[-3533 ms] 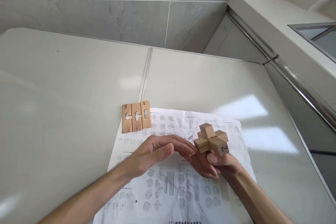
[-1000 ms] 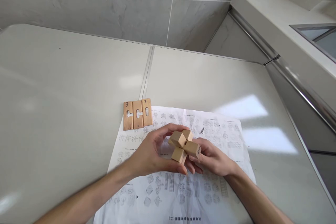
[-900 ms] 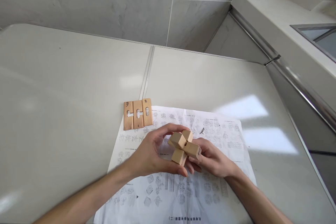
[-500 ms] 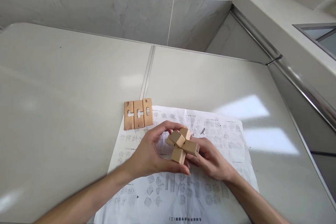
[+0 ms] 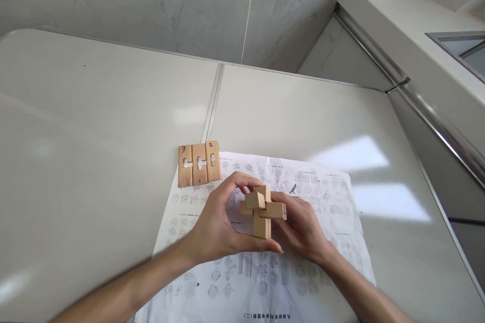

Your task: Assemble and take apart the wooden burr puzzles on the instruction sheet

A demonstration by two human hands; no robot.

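Note:
A pale wooden burr puzzle [image 5: 262,212], made of interlocking square bars, is held above the printed sheet. My left hand [image 5: 222,219] grips it from the left, with the thumb under the near bar and the fingers at the far end. At its right and lower side is my right hand [image 5: 303,224], its fingers partly hidden behind the puzzle and appearing to hold it too. One bar end pointing right carries a small dark mark. Beyond my left hand lie three flat slotted wooden pieces [image 5: 199,164], side by side and numbered.
The creased paper sheet [image 5: 333,247] with printed diagrams lies on a glossy white table [image 5: 113,126]. A seam [image 5: 214,106] runs across the tabletop. Grey wall tiles [image 5: 151,20] stand behind, and a white counter [image 5: 409,15] is at the right.
Both hands have turned the burr puzzle slightly, so its bars now stand more upright and level in view. The flat slotted pieces have stayed in place.

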